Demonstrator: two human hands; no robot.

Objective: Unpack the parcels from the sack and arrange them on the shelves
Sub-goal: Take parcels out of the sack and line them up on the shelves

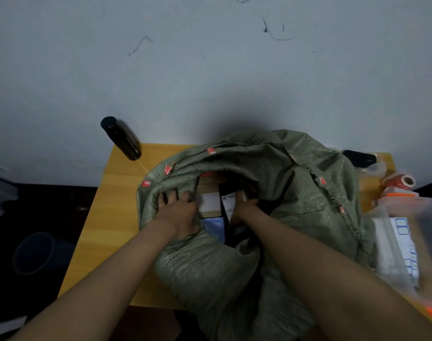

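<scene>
A wooden table (116, 217) stands against a grey wall, carrying the green sack (296, 193). The left hand (179, 212) presses its rim with spread fingers; the right hand (243, 207) grips a black parcel (228, 200) inside. I judge the unpacking hardly begun: parcels remain inside, no shelves visible.

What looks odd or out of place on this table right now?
Not much. The black bottle stands at the far left corner of the table, close to the edge, where a nudge might tip it off. The green sack is crumpled, but nothing looks spilled or damaged.
</scene>
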